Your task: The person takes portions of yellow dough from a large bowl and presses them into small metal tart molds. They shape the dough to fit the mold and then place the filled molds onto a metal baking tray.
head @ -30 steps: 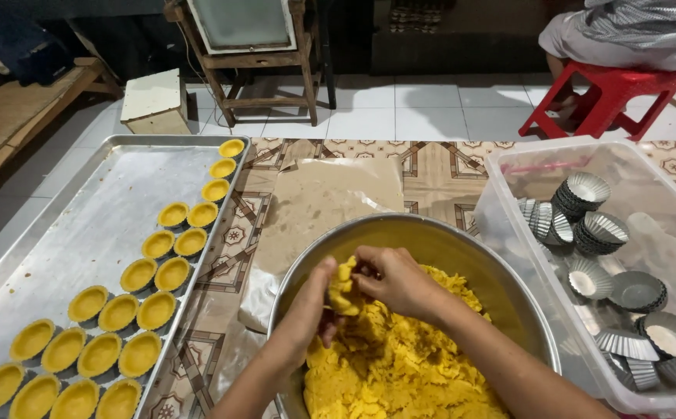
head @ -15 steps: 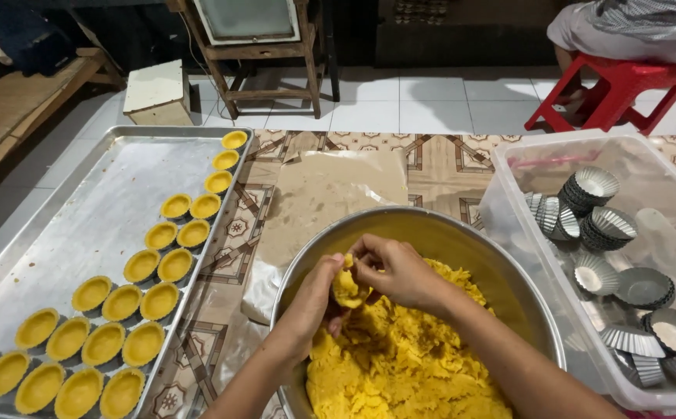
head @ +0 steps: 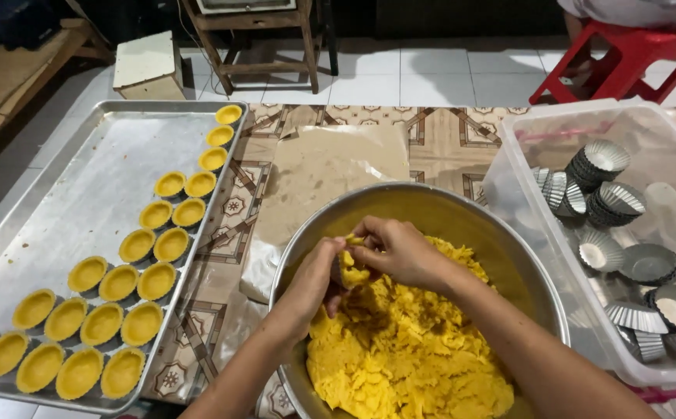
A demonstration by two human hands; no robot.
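Yellow dough lump point(head: 351, 273) pinched between fingers of left hand point(head: 314, 281) and right hand point(head: 400, 252), above steel bowl point(head: 431, 203).

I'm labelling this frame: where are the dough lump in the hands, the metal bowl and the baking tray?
dough lump point(head: 351, 273), head view, its yellow middle between both hands.
metal bowl point(head: 423, 203), head view, bare far inner wall.
baking tray point(head: 82, 186), head view, bare metal floor.

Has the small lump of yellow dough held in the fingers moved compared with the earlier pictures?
Yes. The small lump of yellow dough has dropped slightly from the round metal bowl's far rim, nearer the dough pile.
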